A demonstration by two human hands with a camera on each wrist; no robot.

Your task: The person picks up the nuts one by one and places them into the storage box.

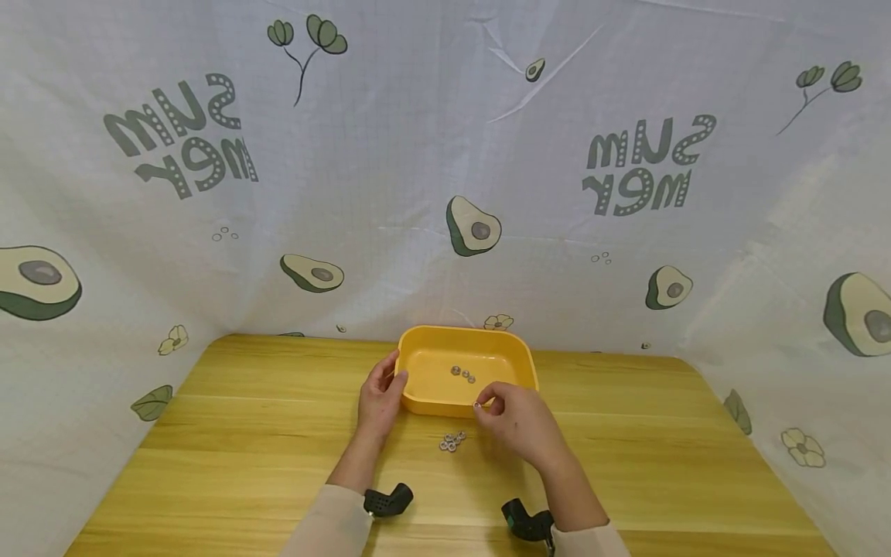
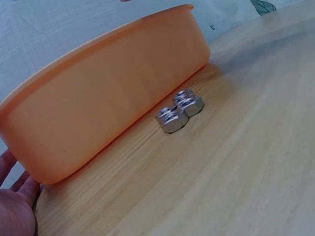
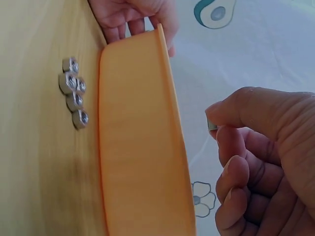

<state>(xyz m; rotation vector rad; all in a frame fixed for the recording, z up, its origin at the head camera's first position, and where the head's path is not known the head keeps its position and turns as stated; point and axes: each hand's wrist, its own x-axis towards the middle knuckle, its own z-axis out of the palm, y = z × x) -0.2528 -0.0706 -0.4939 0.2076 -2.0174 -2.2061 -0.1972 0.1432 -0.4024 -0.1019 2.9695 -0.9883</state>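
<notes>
A shallow yellow plastic bin stands near the back of the table. My left hand holds it at its left end, thumb at the rim and fingers along the outer wall. Between thumb and index finger my right hand pinches a small metal nut, over the bin's front rim toward the right. Inside the bin lie 3 nuts. In front of it, several more nuts sit clustered on the tabletop; the right wrist view shows these nuts beside the bin's front wall.
The wood-grain table reaches out to both sides of the bin. Behind it hangs a white cloth printed with avocados and lettering, close to the bin's far side. Black camera mounts are worn on both wrists.
</notes>
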